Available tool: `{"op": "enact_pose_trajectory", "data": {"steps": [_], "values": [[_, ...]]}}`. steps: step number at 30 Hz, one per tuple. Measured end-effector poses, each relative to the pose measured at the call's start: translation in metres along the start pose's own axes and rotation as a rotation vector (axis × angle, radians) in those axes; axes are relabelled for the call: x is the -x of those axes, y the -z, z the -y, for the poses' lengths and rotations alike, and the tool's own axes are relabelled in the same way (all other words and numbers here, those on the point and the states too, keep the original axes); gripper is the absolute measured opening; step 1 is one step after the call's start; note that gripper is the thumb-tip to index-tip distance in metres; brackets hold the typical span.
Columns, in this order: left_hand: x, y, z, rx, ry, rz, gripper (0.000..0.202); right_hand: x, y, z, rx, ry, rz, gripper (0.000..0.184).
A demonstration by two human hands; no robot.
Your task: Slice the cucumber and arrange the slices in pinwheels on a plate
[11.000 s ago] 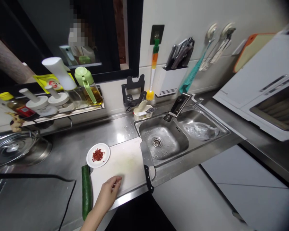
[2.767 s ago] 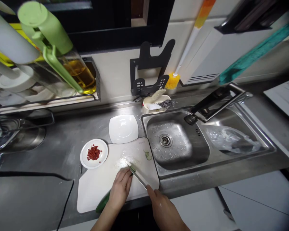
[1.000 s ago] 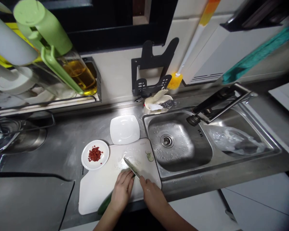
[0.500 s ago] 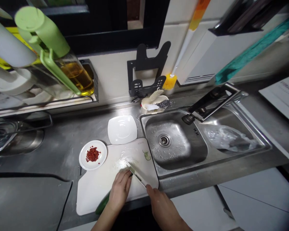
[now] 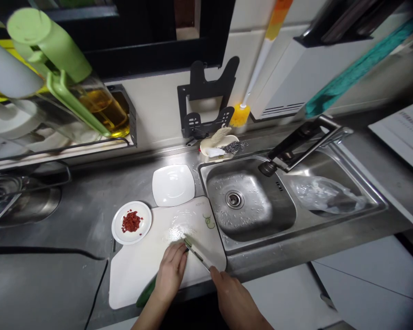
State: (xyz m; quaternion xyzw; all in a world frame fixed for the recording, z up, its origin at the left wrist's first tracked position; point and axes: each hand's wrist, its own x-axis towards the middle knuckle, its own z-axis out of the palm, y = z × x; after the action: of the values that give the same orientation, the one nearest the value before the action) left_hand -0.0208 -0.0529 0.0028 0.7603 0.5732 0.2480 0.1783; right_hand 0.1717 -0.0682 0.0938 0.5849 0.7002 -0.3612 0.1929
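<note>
Evidently mid-slicing: left hand (image 5: 170, 270) on the cucumber (image 5: 144, 294), right hand (image 5: 232, 293) on the knife (image 5: 203, 261)

The step in hand looks like cutting thin slices from the cucumber's front end. It lies on the white cutting board (image 5: 131, 277), passing beneath the left hand, its dark green length showing on the near-left side of that hand. The left fingers are bent close together, clasping the cucumber from above, with their tips just beside the blade. The right hand is a closed fist around the knife's handle, which it hides; the blade slants forward and leftward from that fist, ending just ahead of the left fingertips. Green shows along the blade, though whether pieces cling to it I cannot tell.

A few cut slices (image 5: 209, 222) lie on the board, ahead and to the right of the left hand. Farther ahead is a white squarish plate (image 5: 174, 185); ahead and leftward is a round plate (image 5: 116, 233) of red pieces (image 5: 131, 221).

Another cut, I judge, would call for a steady left hold, fingertips tucked back from the edge, and a straight downward press from the right hand. Those tips so near the blade seem the main risk.
</note>
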Motion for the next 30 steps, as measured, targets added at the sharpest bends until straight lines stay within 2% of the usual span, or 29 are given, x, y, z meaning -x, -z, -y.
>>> {"op": "enact_pose_trajectory", "data": {"steps": [17, 30], "values": [[0.001, -0.002, 0.001, -0.014, -0.001, 0.016, 0.025, -0.007, -0.009, -0.006, 0.013, 0.078, -0.069, 0.059], [0.003, -0.004, 0.006, 0.006, 0.006, 0.040, 0.026, -0.022, -0.008, 0.002, 0.088, 0.111, -0.085, 0.056]]}}
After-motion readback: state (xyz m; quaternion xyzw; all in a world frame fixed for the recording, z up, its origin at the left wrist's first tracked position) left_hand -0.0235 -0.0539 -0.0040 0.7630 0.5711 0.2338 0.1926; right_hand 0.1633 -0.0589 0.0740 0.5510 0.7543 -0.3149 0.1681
